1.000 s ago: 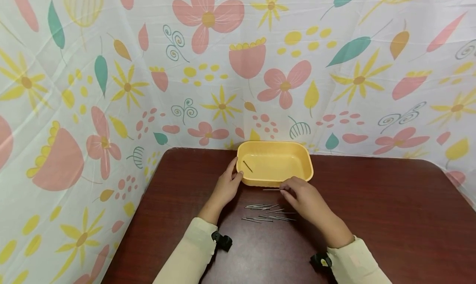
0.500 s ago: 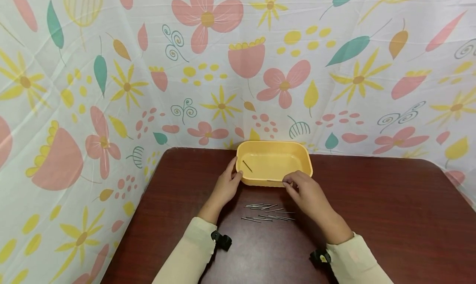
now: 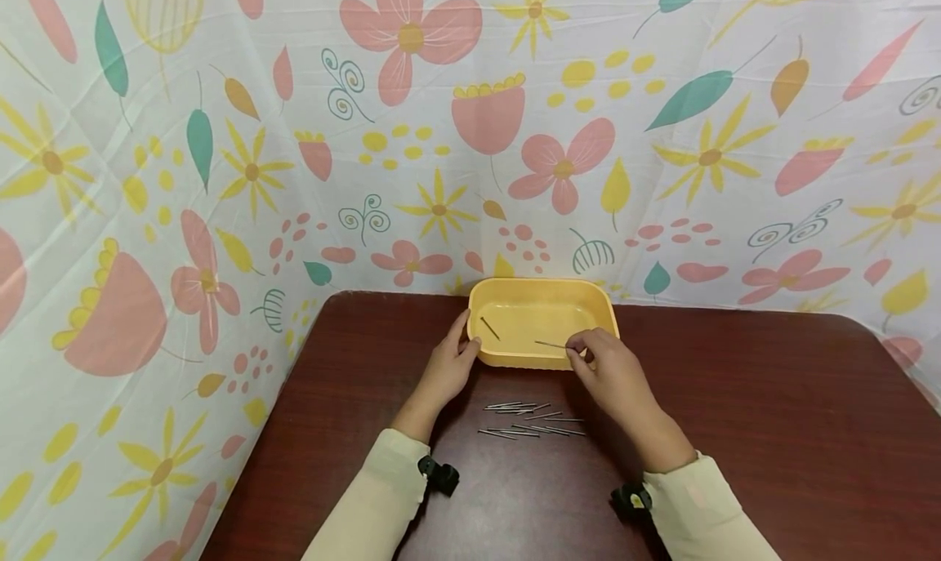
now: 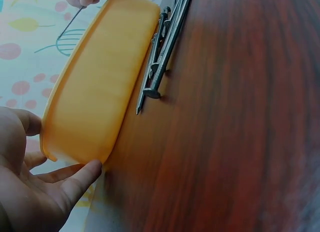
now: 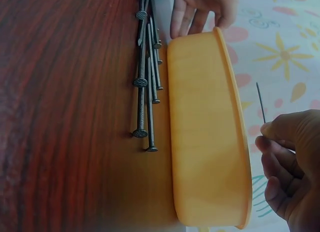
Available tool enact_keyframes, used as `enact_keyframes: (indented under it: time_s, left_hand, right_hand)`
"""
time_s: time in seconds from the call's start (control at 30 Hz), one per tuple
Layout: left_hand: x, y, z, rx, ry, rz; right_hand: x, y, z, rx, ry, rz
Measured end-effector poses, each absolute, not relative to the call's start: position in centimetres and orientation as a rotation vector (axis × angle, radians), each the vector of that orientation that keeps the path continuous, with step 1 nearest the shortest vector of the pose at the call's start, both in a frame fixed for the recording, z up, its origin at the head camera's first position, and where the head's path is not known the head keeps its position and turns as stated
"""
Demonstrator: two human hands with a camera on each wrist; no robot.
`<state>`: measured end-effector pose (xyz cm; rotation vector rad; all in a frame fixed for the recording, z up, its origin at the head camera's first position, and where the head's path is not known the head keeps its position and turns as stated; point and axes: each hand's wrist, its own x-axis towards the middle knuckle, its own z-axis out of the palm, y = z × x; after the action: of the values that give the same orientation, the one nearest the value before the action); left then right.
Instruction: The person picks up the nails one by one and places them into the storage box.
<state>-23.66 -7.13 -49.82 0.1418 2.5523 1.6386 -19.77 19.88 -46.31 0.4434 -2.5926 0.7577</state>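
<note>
A yellow plastic tray [image 3: 525, 361] stands at the back of the table. My left hand [image 3: 447, 367] grips its left end; in the left wrist view the thumb [image 4: 86, 178] presses the near corner and a finger touches the rim. Between thumb and fingertips my right hand [image 3: 612, 377] pinches a nail [image 3: 550, 345] over the tray's right half, its free end pointing left. The right wrist view shows this nail [image 5: 261, 103] above the rim. One nail [image 3: 489, 328] lies inside the tray at the left. Several more nails [image 3: 515, 434] lie in loose rows on the table before it.
The dark reddish wooden table [image 3: 772, 430] extends to both sides. Directly behind the tray hangs a flower-patterned cloth [image 3: 647, 177], which also closes off the left side. Black wrist straps with small devices [image 3: 439, 475] sit on both sleeves.
My right hand has raised the pinched nail from in front of the tray, past the near rim, to over the inside. My left hand and the other nails stay put.
</note>
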Motion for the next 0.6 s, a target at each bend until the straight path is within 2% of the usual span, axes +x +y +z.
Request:
enact_keyframes:
  time_s: [0.6]
  left_hand:
    - [-23.63,-7.11,-49.7,0.137,2.55,1.628]
  right_hand:
    - [-20.39,19.9,-46.76,0.411,-2.545,0.755]
